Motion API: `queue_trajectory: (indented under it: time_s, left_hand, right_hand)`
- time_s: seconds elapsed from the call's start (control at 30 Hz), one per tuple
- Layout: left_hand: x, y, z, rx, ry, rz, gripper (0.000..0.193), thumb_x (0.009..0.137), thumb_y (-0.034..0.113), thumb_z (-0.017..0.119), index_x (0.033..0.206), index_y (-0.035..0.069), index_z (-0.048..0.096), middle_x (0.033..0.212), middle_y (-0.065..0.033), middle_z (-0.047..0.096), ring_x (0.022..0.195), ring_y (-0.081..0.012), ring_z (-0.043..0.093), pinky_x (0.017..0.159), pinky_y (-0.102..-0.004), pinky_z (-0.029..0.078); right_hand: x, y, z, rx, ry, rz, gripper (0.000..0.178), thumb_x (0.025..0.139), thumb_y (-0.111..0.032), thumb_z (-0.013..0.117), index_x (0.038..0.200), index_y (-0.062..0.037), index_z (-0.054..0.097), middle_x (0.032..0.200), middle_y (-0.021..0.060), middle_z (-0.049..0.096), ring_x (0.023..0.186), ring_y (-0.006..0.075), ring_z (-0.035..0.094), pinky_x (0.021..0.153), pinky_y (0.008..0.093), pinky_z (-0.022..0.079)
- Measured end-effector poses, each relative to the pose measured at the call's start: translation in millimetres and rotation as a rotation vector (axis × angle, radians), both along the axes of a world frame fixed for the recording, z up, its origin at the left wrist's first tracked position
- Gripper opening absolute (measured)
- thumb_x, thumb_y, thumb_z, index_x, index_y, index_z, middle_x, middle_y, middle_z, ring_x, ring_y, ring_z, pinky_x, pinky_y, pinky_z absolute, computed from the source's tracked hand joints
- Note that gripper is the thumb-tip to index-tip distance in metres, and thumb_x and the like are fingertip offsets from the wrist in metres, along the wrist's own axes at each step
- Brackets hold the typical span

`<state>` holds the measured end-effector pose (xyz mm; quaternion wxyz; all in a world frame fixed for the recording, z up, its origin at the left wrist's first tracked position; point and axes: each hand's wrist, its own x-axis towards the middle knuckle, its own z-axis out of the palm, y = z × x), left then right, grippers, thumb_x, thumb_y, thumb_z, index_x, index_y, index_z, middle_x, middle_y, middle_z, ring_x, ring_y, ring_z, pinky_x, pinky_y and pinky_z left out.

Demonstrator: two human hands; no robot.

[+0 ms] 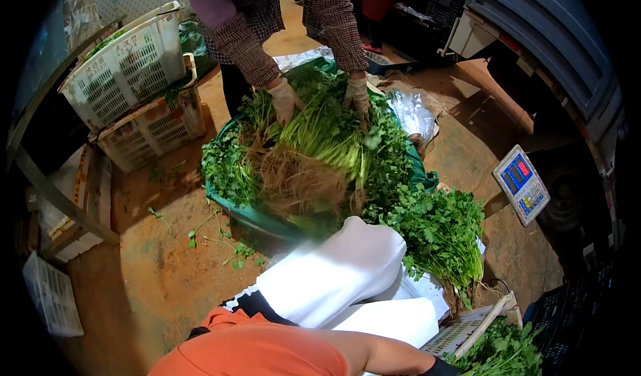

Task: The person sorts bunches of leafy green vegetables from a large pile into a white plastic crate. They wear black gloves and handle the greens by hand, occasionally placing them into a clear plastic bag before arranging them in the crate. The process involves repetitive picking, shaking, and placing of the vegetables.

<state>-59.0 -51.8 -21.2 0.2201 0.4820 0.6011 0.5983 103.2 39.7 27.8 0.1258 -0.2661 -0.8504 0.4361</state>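
Observation:
My bare forearm [384, 350], below an orange sleeve [260, 352], stretches rightward along the lower edge; it looks like the left arm. It ends in a dark cuff or glove edge [439, 368] beside a pale plastic crate [484, 324] with leafy greens [504, 352] in it. Neither of my hands shows. By my white-covered knees [340, 266] lies a bunch of leafy green herbs [437, 232], roots toward me. Across from me, a co-worker's gloved hands [286, 101] press on a large rooted bunch [320, 139], its roots blurred, over a green-lined round container [257, 221].
Stacked white crates [133, 69] stand at the left. A scale display [522, 184] rises at the right, near a vehicle's blue-grey side [554, 36]. Silvery plastic [412, 112] lies beyond the container. Loose sprigs [240, 250] litter the brown floor. Black crates [574, 316] stand lower right.

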Motion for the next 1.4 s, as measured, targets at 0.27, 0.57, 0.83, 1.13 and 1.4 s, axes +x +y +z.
queue_trajectory:
  time_s: [0.27, 0.57, 0.83, 1.13, 1.4]
  left_hand:
    - [3, 7, -4, 0.004, -0.03, -0.058, 0.038, 0.071, 0.018, 0.061, 0.105, 0.006, 0.051, 0.098, -0.0143, 0.056, 0.085, -0.0272, 0.055, 0.073, -0.0398, 0.043]
    - [1, 3, -8, 0.025, -0.07, -0.082, 0.036, 0.073, 0.02, 0.06, 0.105, 0.006, 0.051, 0.098, -0.0136, 0.057, 0.083, -0.0261, 0.056, 0.072, -0.0386, 0.043]
    - [17, 7, -4, 0.065, -0.094, -0.154, 0.035, 0.075, 0.021, 0.06, 0.105, 0.006, 0.051, 0.097, -0.013, 0.058, 0.082, -0.0252, 0.057, 0.071, -0.0376, 0.044]
    - [30, 32, -55, 0.053, -0.305, -0.248, 0.033, 0.077, 0.022, 0.059, 0.105, 0.007, 0.052, 0.096, -0.0123, 0.058, 0.08, -0.0241, 0.057, 0.071, -0.0364, 0.044]
    - [45, 16, -4, -0.154, -0.144, -0.047, 0.058, 0.071, 0.033, 0.066, 0.111, -0.003, 0.043, 0.094, -0.0192, 0.057, 0.088, -0.0313, 0.055, 0.074, -0.0342, 0.043]
  right_hand:
    - [23, 10, 2, 0.056, -0.023, -0.068, 0.076, 0.067, -0.022, 0.069, 0.128, -0.0027, 0.029, 0.115, 0.0199, 0.043, 0.098, 0.0269, 0.044, 0.086, 0.0395, 0.038]
    - [18, -19, 12, 0.184, 0.13, -0.017, 0.085, 0.059, -0.02, 0.076, 0.126, 0.0017, 0.029, 0.116, 0.0217, 0.041, 0.102, 0.0278, 0.043, 0.085, 0.0374, 0.04]
    - [34, 24, -7, 0.226, -0.274, 0.023, 0.075, 0.073, -0.027, 0.063, 0.126, 0.0005, 0.018, 0.123, 0.0204, 0.032, 0.106, 0.0296, 0.039, 0.091, 0.0354, 0.035]
    - [-11, -26, 32, -0.075, 0.351, -0.488, 0.017, 0.084, -0.017, 0.048, 0.08, -0.0024, 0.055, 0.07, 0.0018, 0.052, 0.061, 0.0097, 0.045, 0.056, 0.0246, 0.037]
    - [-15, -57, 40, 1.047, 0.2, -0.265, 0.02, 0.074, -0.018, 0.064, 0.085, -0.006, 0.053, 0.058, 0.0041, 0.052, 0.049, 0.0134, 0.048, 0.048, 0.0259, 0.04]
